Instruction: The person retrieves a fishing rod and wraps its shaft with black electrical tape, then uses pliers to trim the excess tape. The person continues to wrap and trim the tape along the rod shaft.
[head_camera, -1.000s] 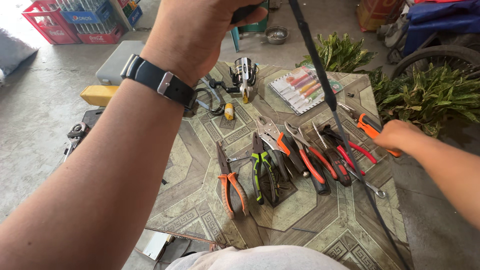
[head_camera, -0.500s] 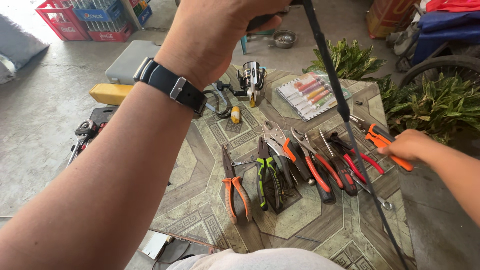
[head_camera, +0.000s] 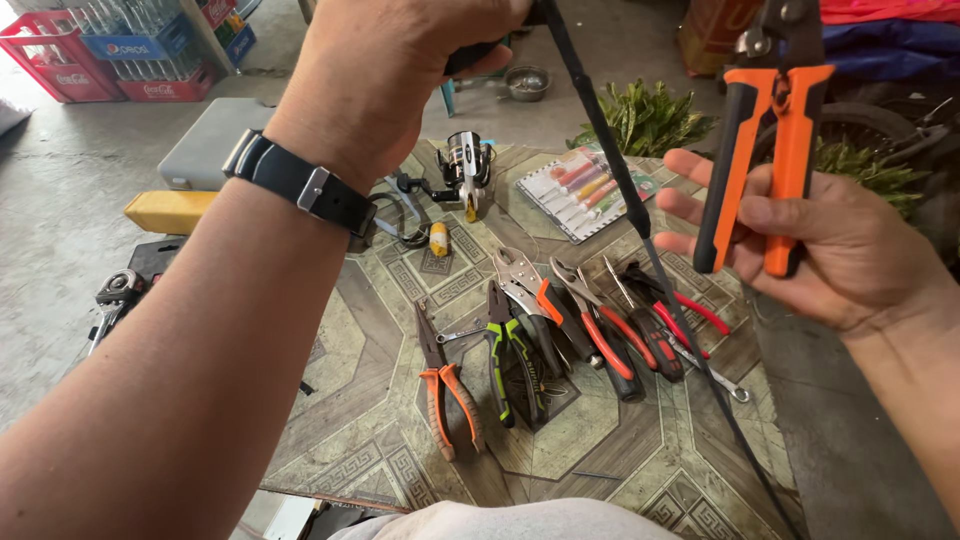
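My left hand (head_camera: 400, 70), with a black watch on the wrist, is raised high and closed around the dark handle of a thin black fishing rod (head_camera: 640, 230) that slants down to the lower right. My right hand (head_camera: 830, 250) is lifted at the right and holds orange-handled pliers (head_camera: 765, 130) upright, jaws at the top edge of the view. Below both hands, a patterned low table (head_camera: 600, 450) carries a row of pliers: an orange-handled pair (head_camera: 445, 385), a green-and-black pair (head_camera: 510, 360) and red-handled ones (head_camera: 620, 345).
A fishing reel (head_camera: 465, 165) and a flat pack of coloured lures (head_camera: 590, 190) lie at the table's far side. On the floor: a grey case (head_camera: 205, 145), a yellow box (head_camera: 165, 210), red bottle crates (head_camera: 120, 60), a metal bowl (head_camera: 527, 82). Green plants (head_camera: 645, 120) behind.
My right hand has lifted the orange-handled pliers off the table's right side and raised them to head height. The left hand still grips the rod.
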